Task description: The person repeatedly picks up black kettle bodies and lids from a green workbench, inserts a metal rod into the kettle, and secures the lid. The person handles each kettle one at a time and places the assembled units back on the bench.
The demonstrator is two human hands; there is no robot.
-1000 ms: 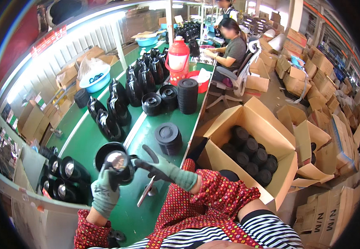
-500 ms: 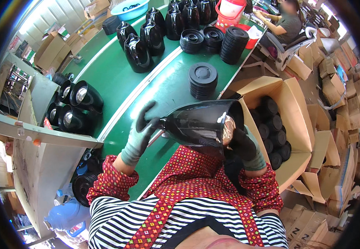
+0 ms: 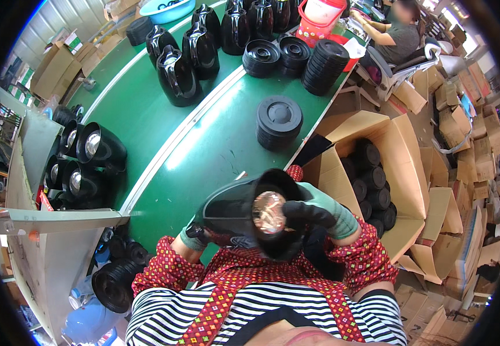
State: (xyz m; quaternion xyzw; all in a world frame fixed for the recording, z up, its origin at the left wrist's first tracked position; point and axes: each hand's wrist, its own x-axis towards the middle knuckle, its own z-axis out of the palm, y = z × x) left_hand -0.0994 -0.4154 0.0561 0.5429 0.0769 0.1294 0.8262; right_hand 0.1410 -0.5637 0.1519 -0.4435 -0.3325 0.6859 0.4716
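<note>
Black vessel (image 3: 227, 209): I see it tipped sideways near the torso, mouth rightward.
Right hand (image 3: 322, 213): gripping its open rim.
Left hand (image 3: 195, 235): mostly hidden; I cannot tell its grip.
Counter (image 3: 175, 153): stacked black lids (image 3: 279, 118) farther off.

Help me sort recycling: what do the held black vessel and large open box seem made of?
Held black vessel: probably glossy plastic, by its sheen; mirror-like silvery insert: glass or metal, unclear which. Open box: matte cardboard, most likely, by its tan folded flaps.
</note>
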